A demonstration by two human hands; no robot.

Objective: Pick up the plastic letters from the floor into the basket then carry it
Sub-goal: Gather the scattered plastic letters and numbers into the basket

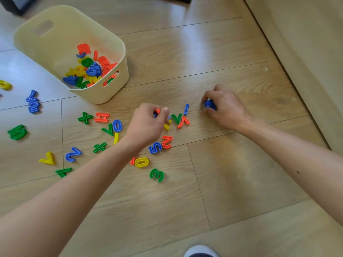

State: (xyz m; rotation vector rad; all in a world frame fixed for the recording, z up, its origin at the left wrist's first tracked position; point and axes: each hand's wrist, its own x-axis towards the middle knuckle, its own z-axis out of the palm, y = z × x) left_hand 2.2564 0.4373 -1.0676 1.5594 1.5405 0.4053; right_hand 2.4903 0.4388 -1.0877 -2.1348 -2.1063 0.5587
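Both hands reach down to the wooden floor [232,173]. The left hand [147,125] pinches orange and blue pieces [157,112] in curled fingers. The right hand [225,106] grips a blue piece [210,104]. Between them lie a green V [177,118] and an orange letter [183,121], touching. Beyond the left hand stands a cream basket [104,93], partly filled with coloured letters [91,69].
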